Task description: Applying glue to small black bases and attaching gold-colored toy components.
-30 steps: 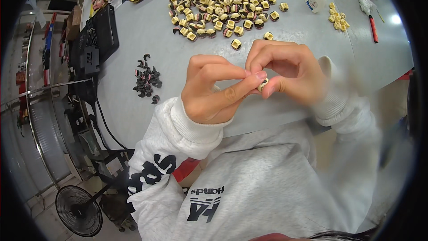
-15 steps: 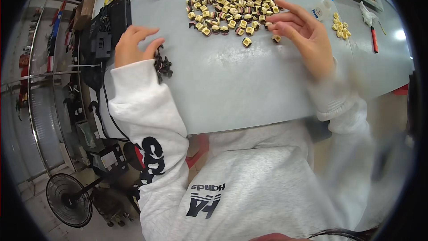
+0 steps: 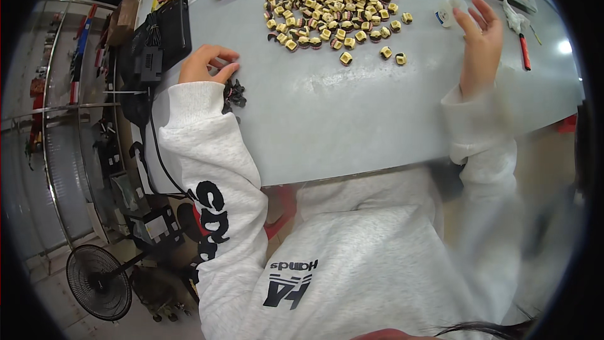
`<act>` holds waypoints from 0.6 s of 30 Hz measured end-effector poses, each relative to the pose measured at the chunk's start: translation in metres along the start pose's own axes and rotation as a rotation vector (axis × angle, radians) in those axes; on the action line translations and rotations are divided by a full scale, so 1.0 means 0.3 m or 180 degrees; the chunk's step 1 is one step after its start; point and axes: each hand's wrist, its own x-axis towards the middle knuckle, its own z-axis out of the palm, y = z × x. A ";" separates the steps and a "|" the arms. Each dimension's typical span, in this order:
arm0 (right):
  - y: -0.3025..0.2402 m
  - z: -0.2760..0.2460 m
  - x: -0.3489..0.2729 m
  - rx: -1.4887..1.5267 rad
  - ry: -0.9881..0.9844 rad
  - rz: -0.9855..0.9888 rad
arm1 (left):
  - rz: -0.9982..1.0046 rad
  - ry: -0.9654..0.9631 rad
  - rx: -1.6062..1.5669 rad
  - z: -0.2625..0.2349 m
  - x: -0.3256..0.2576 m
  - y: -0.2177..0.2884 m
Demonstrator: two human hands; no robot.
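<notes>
Left of the broad heap of small yellow, black and pink pieces [image 3: 327,17], your bare left hand [image 3: 206,64] curves beside curved black pieces [image 3: 235,96]; right of it, your bare right hand [image 3: 482,43] nears a translucent, blue-tipped bottle [image 3: 445,15].

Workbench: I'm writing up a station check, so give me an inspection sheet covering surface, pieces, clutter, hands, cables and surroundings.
Surface: grey table, with a light reflection at its right.
Pieces: large yellow-and-black pile at the far middle, three strays nearer the person; small black pieces at left.
Clutter: bottle with blue tip, red pen-like item, black device.
Left hand: by the black pieces; grip unclear.
Right hand: beside the bottle; grip unclear.
Cables: black cable along the table's left side; coiled cord beside the device.
Surroundings: black fan and metal rack at left.
</notes>
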 end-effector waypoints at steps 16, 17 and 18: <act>0.108 0.008 0.087 -0.1159 -0.1515 -0.0017 | 0.0714 0.0678 -0.0418 0.061 0.010 0.057; 0.115 0.011 0.083 -0.0936 -0.1441 -0.0105 | 0.0902 0.0778 -0.0466 0.076 0.015 0.069; 0.123 0.018 0.079 -0.0708 -0.1376 -0.0194 | 0.0892 0.0789 -0.0458 0.091 0.019 0.078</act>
